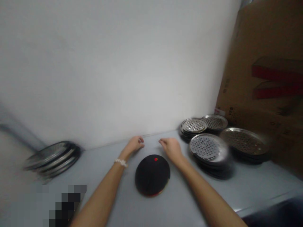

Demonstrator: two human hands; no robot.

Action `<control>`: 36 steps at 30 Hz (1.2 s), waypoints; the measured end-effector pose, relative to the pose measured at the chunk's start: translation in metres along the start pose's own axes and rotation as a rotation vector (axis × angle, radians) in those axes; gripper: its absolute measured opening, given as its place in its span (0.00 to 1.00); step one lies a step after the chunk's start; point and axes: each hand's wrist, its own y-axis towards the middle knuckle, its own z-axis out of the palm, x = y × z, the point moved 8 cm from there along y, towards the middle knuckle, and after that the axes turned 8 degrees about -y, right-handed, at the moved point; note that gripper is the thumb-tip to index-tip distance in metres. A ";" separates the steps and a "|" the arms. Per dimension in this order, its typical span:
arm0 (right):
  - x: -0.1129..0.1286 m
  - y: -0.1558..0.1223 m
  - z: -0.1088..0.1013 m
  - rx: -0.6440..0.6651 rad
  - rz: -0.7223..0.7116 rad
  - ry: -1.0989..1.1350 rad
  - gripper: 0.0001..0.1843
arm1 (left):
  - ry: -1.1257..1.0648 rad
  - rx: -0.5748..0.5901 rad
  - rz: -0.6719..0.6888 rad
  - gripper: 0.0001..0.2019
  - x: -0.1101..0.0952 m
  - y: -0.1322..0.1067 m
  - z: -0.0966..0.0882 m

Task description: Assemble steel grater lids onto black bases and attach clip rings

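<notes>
A round black disc (152, 175) lies flat on the table in front of me, with a small red and yellow mark near its far edge and a thin coloured line along its near rim. Beyond its far left side is my left hand (136, 144), fingers curled in, a pale beaded bracelet on the wrist. My right hand (170, 147) hovers past the disc's far right side, thumb and fingertips pinched together. Neither hand touches the disc. Whatever thin thing the fingertips may hold cannot be made out.
Stacks of perforated round metal plates stand at right: a near stack (208, 148), a larger one (243, 142) and two by the wall (151, 78). A tilted stack of metal discs (55, 159) is at left. A big cardboard box (262, 41) borders the grey table (101, 160).
</notes>
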 end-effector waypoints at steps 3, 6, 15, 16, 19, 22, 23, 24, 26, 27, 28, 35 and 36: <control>0.004 -0.001 0.002 0.014 0.008 -0.031 0.17 | 0.003 0.007 -0.044 0.18 0.016 -0.003 0.006; 0.011 -0.003 0.003 0.034 -0.006 -0.048 0.16 | -0.014 0.000 -0.068 0.18 0.022 -0.009 0.008; 0.032 -0.011 0.006 0.075 -0.123 -0.077 0.16 | -0.241 -0.064 0.056 0.13 0.000 -0.059 0.004; 0.035 -0.012 0.007 0.078 -0.140 -0.079 0.16 | -0.284 -0.051 0.092 0.12 -0.007 -0.066 0.009; 0.043 -0.016 0.008 0.080 -0.185 -0.084 0.17 | -0.399 -0.032 0.179 0.12 -0.026 -0.083 0.021; 0.049 -0.019 0.007 0.074 -0.233 -0.082 0.17 | -0.474 -0.071 0.218 0.13 -0.036 -0.094 0.022; 0.052 -0.021 0.007 0.072 -0.251 -0.077 0.16 | -0.490 -0.087 0.222 0.12 -0.037 -0.098 0.021; 0.054 -0.022 0.007 0.070 -0.272 -0.069 0.15 | -0.500 -0.103 0.223 0.12 -0.038 -0.101 0.019; 0.058 -0.024 0.007 0.072 -0.315 -0.051 0.13 | -0.508 -0.131 0.228 0.11 -0.038 -0.110 0.015; 0.060 -0.026 0.008 0.076 -0.336 -0.043 0.13 | -0.508 -0.141 0.232 0.10 -0.039 -0.114 0.013; 0.062 -0.028 0.009 0.081 -0.357 -0.036 0.12 | -0.506 -0.149 0.237 0.09 -0.039 -0.118 0.011; 0.062 -0.030 0.011 0.057 -0.383 -0.058 0.10 | -0.589 -0.169 0.243 0.03 -0.037 -0.122 0.013; 0.061 -0.029 0.010 0.048 -0.376 -0.062 0.11 | -0.621 -0.158 0.235 0.03 -0.036 -0.119 0.015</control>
